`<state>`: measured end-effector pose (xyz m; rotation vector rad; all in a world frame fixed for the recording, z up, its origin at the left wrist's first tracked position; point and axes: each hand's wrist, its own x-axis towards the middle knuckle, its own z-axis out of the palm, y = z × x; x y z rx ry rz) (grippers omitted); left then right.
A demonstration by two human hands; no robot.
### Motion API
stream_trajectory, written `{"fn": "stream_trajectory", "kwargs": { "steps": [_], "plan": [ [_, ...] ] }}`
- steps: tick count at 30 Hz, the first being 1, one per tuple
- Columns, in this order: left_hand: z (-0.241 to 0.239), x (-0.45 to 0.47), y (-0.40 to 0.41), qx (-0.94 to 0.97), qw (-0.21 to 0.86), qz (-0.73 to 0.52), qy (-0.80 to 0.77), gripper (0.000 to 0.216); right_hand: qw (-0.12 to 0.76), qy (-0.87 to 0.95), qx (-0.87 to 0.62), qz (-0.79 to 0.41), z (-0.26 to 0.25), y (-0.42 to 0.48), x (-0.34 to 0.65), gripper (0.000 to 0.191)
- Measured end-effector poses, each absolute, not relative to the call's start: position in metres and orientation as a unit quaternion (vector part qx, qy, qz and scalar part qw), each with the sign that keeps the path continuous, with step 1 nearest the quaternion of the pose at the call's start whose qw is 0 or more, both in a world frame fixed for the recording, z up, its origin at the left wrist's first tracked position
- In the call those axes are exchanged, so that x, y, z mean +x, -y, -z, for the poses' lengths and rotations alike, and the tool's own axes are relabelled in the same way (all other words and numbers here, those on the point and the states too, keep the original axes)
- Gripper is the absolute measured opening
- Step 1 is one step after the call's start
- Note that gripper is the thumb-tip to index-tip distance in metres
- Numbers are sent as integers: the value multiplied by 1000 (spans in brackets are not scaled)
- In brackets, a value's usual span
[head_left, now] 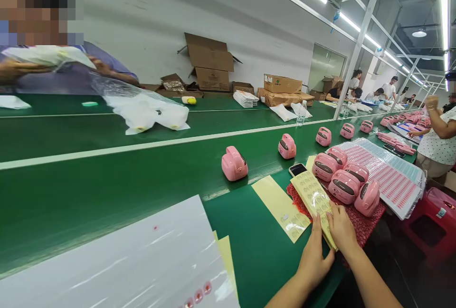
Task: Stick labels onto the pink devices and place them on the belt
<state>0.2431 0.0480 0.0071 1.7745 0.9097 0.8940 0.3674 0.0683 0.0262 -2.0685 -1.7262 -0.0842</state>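
My left hand [315, 253] and my right hand [341, 227] meet at the near end of a yellow label sheet [312, 194] lying on the green bench. Both sets of fingers are curled and pressed onto the sheet's edge, as in a pinch. A second yellow sheet [280, 207], mostly bare, lies just left of it. Several pink devices [344, 185] stand on a red mat [363, 222] right beside my right hand. A black phone [297, 169] lies behind the sheets.
More pink devices [234, 163] ride the green conveyor [107, 175]. A large white sheet [142, 260] lies at the near left. A tray of pink stickers [388, 175] sits to the right. Across the belt a person handles plastic bags [149, 110]; cardboard boxes [210, 65] line the wall. A red stool [432, 220] stands at right.
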Motion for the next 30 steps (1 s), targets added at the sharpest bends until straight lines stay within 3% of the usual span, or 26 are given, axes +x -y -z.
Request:
{"fn": "stream_trajectory", "kwargs": {
  "steps": [13,21,30],
  "plan": [
    [-5,252,-48,684,441,-429,-391,82,258,630,-732,-34,-36,-70,372,38],
    [7,251,-73,606,431,-534,-401,65,255,675,-686,-91,-40,-66,382,69],
    [15,250,-80,584,433,-562,-393,58,265,683,-670,-120,-39,-70,384,66]
  ]
}}
